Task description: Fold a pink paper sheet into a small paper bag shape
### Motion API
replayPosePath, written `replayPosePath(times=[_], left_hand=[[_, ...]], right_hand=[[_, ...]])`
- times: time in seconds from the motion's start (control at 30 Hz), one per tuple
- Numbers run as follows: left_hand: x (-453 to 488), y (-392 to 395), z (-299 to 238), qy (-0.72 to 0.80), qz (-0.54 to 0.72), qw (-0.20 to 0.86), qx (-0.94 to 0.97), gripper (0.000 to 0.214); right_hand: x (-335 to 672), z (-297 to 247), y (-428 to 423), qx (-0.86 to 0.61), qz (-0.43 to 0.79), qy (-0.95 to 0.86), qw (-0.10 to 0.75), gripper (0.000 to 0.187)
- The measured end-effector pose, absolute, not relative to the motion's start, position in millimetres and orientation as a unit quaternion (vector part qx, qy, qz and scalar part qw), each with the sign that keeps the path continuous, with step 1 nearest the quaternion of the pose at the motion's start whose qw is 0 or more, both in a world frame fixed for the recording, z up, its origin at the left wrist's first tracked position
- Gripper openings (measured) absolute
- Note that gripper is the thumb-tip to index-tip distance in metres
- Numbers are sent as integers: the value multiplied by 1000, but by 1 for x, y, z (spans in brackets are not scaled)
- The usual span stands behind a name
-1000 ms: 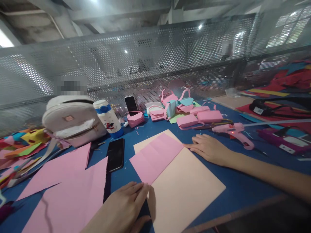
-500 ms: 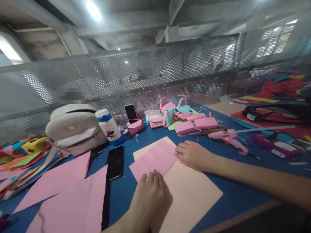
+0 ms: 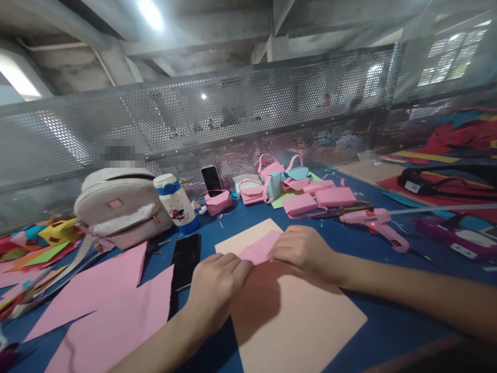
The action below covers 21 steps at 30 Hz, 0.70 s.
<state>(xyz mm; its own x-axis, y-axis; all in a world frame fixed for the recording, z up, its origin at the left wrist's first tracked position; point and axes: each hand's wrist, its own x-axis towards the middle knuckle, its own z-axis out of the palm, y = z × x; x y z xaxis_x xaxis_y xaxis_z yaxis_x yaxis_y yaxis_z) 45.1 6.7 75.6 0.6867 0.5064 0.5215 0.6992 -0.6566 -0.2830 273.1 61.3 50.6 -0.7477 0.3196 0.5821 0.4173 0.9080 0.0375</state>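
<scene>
A creased sheet of pink paper (image 3: pixel 259 248) lies over the far part of a peach paper sheet (image 3: pixel 295 316); my hands cover much of it. At its left end my left hand (image 3: pixel 219 282) is closed, with thumb and fingers gripping the paper's near edge. My right hand (image 3: pixel 301 254) is closed on the right end, fingers curled over the same edge. The pink paper's near part looks folded or lifted away from me, though the hands hide how far.
To the left lie large pink sheets (image 3: pixel 112 331), a phone (image 3: pixel 186 259), a bottle (image 3: pixel 176 204) and a pale backpack (image 3: pixel 120 207). Small pink paper bags (image 3: pixel 336 197) stand at the back. A lit pink glue gun (image 3: pixel 378 225) lies to the right, past my right hand.
My left hand has moved up and left onto the pink paper's edge. The right hand has closed on its right end. Less of the pink paper shows now.
</scene>
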Motion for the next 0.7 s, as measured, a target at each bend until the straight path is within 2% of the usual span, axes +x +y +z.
replayPosePath(times=[0.13, 0.33, 0.57, 0.7], left_hand=[[28, -6, 81, -287, -263, 238, -890, 21], [7, -22, 55, -276, -263, 238, -893, 32], [-15, -28, 42, -269, -220, 264, -900, 39], [-25, -29, 34, -263, -169, 260, -914, 41]], right_hand=[[296, 54, 56, -151, -103, -923, 340, 28], [320, 47, 44, -118, -151, -923, 334, 30], [338, 36, 47, -111, -216, -911, 332, 21], [340, 28, 47, -80, -249, -918, 297, 24]])
